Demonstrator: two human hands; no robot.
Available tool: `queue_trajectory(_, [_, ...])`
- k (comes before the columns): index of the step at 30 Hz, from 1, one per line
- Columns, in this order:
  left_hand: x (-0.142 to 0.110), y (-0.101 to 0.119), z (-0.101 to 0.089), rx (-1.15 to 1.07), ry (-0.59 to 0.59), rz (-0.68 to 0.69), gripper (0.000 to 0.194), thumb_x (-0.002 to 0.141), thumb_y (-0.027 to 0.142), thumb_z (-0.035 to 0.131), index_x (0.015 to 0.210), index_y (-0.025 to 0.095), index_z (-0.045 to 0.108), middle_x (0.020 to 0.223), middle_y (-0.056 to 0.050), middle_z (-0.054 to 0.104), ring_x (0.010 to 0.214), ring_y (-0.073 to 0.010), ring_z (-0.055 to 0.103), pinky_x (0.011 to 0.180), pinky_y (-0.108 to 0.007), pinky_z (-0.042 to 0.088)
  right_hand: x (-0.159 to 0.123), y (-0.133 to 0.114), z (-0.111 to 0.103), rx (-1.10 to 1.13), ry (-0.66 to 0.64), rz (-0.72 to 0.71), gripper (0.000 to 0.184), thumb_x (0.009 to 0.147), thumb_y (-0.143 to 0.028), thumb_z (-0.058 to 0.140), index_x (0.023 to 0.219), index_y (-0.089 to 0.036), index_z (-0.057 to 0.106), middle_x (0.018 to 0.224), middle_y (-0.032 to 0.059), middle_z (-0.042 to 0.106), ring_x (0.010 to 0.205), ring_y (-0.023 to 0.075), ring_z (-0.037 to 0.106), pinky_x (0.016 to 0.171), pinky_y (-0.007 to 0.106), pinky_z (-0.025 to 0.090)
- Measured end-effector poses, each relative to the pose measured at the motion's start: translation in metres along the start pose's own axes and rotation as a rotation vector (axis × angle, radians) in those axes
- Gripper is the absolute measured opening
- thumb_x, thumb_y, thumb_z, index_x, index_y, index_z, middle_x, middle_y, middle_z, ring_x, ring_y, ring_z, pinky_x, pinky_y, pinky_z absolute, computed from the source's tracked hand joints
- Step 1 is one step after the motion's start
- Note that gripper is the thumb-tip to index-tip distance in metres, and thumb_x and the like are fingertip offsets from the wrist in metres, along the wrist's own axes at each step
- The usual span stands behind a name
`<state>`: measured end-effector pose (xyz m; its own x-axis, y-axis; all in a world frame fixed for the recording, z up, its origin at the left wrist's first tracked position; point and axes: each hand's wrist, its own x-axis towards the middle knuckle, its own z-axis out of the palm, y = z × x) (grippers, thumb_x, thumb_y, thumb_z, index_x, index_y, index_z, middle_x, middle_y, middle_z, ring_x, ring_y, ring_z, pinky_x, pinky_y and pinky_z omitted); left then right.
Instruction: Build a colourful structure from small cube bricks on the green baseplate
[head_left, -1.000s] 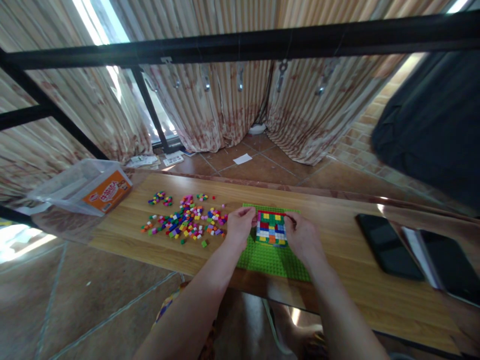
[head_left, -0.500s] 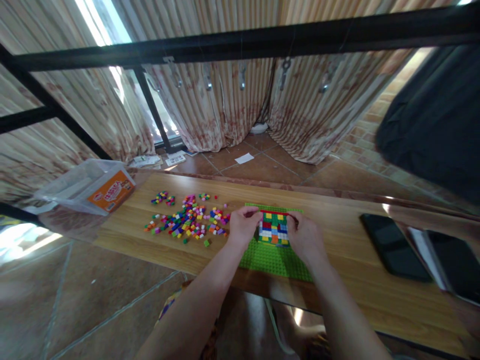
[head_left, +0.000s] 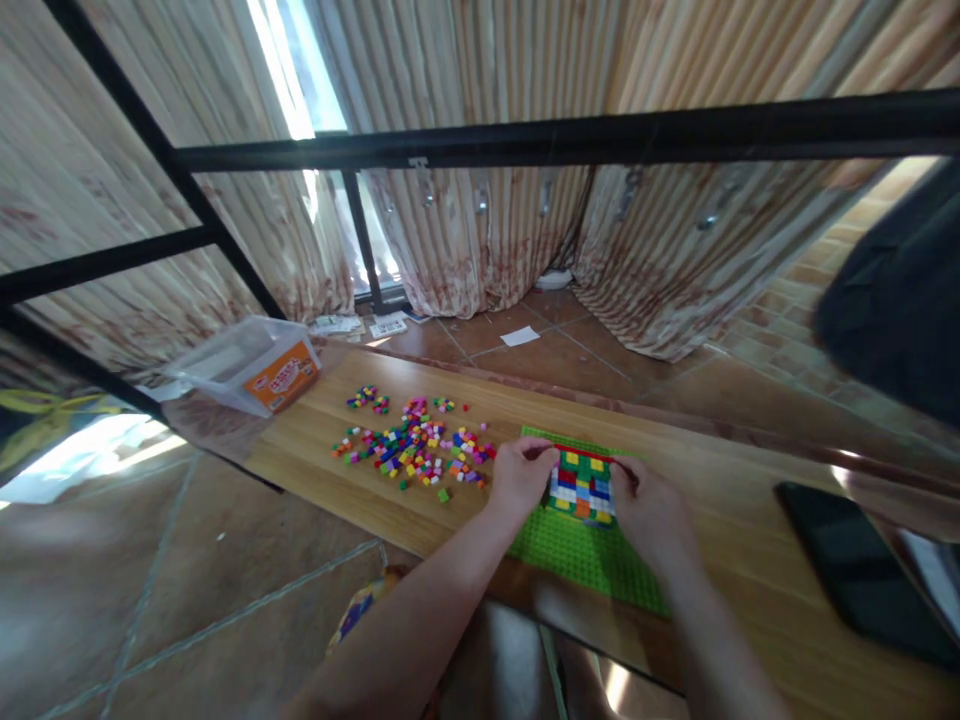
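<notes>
A green studded baseplate [head_left: 592,560] lies on the wooden table. On its upper part sits a panel of small coloured toy bricks [head_left: 583,490], with red, yellow, green, white, blue and orange rows. My left hand [head_left: 521,478] is closed at the panel's upper left edge, thumb and fingers against its side. Opposite it, my right hand [head_left: 654,508] grips the upper right edge with bent fingers. The fingertips partly cover both ends of the red top row. Whether the panel is lifted off the studs, I cannot tell.
Many loose coloured bricks [head_left: 412,440] are spread left of the baseplate. A clear plastic bin [head_left: 225,365] with an orange label stands at the table's far left end. A dark phone-like device [head_left: 855,560] lies on the right. Black metal bars [head_left: 525,140] cross beyond the table.
The camera view has turned to the left, so the whole scene sits farther right and a little lower. Both hands stay at the same edges of the brick panel.
</notes>
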<state>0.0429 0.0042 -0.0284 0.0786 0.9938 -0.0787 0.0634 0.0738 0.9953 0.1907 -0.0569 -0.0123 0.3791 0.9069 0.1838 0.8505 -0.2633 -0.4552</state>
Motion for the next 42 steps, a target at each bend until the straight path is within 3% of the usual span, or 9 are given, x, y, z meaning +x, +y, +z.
queue_trajectory(3, [0.002,0.006,-0.009,0.095,-0.003,0.105,0.018,0.079,0.027,0.058,0.080,0.017,0.074,0.073,-0.004,0.071,0.068,-0.0156,0.062,0.063,-0.025,0.047,0.003,0.011,0.003,-0.008,-0.005,-0.021,0.041,0.089,-0.039,0.036,0.101,-0.016,0.068,0.081,0.0111,0.071,0.069,0.0219,0.064,0.062,0.030,0.045])
queue_trajectory(5, [0.008,0.015,-0.025,0.187,0.044,0.170,0.021,0.082,0.025,0.055,0.081,0.017,0.074,0.075,-0.004,0.072,0.070,-0.0156,0.063,0.066,-0.025,0.047,0.005,0.016,0.004,-0.010,-0.002,-0.013,0.042,0.088,-0.041,0.036,0.100,-0.017,0.069,0.078,0.0101,0.071,0.066,0.0215,0.064,0.060,0.030,0.044])
queue_trajectory(9, [0.035,0.030,-0.084,0.502,0.259,0.160,0.021,0.080,0.017,0.054,0.090,0.015,0.073,0.086,-0.008,0.073,0.077,-0.0189,0.064,0.074,-0.029,0.047,0.008,0.021,0.004,-0.022,-0.021,0.023,0.044,0.086,-0.046,0.037,0.099,-0.019,0.069,0.076,0.0094,0.071,0.064,0.0228,0.063,0.058,0.032,0.045])
queue_trajectory(13, [0.064,0.023,-0.147,0.857,0.479,0.120,0.033,0.083,0.014,0.048,0.109,0.010,0.068,0.107,-0.015,0.069,0.101,-0.0248,0.061,0.092,-0.035,0.043,0.009,0.022,0.003,-0.016,-0.049,0.033,0.045,0.084,-0.047,0.038,0.101,-0.018,0.068,0.076,0.0101,0.070,0.064,0.0247,0.064,0.058,0.033,0.046])
queue_trajectory(17, [0.077,0.006,-0.174,1.058,0.382,0.190,0.039,0.084,0.015,0.047,0.121,0.014,0.061,0.123,-0.012,0.064,0.113,-0.0226,0.054,0.101,-0.033,0.036,0.008,0.023,0.003,-0.015,-0.055,0.014,0.044,0.084,-0.047,0.037,0.100,-0.020,0.068,0.073,0.0094,0.070,0.061,0.0246,0.063,0.056,0.033,0.045])
queue_trajectory(23, [0.075,0.006,-0.170,1.220,0.274,0.193,0.031,0.089,0.021,0.041,0.099,0.019,0.070,0.104,-0.008,0.071,0.099,-0.0213,0.059,0.095,-0.033,0.037,0.010,0.021,0.003,-0.024,-0.062,0.036,0.045,0.082,-0.048,0.037,0.099,-0.020,0.068,0.072,0.0098,0.070,0.063,0.0258,0.064,0.057,0.034,0.046])
queue_trajectory(30, [0.063,0.013,-0.158,1.233,0.273,0.198,0.026,0.085,0.023,0.047,0.091,0.022,0.072,0.095,-0.008,0.072,0.101,-0.0269,0.056,0.089,-0.040,0.035,0.009,0.017,0.003,-0.020,-0.066,0.048,0.048,0.082,-0.047,0.035,0.103,-0.018,0.067,0.078,0.0110,0.070,0.068,0.0257,0.064,0.062,0.034,0.046])
queue_trajectory(37, [0.046,0.021,-0.131,1.219,0.003,0.333,0.021,0.082,0.022,0.051,0.087,0.022,0.071,0.089,-0.008,0.072,0.096,-0.0273,0.058,0.097,-0.048,0.030,0.007,0.013,0.001,0.012,-0.044,0.025,0.044,0.084,-0.042,0.038,0.104,-0.017,0.068,0.086,0.0110,0.072,0.074,0.0235,0.065,0.067,0.031,0.047])
queue_trajectory(42, [0.035,0.023,-0.114,1.125,-0.147,0.453,0.021,0.083,0.019,0.050,0.088,0.021,0.071,0.092,-0.006,0.071,0.090,-0.0225,0.061,0.097,-0.044,0.034,0.006,0.010,0.000,0.000,-0.037,0.015,0.042,0.085,-0.039,0.038,0.105,-0.018,0.068,0.083,0.0101,0.071,0.071,0.0225,0.064,0.065,0.031,0.045])
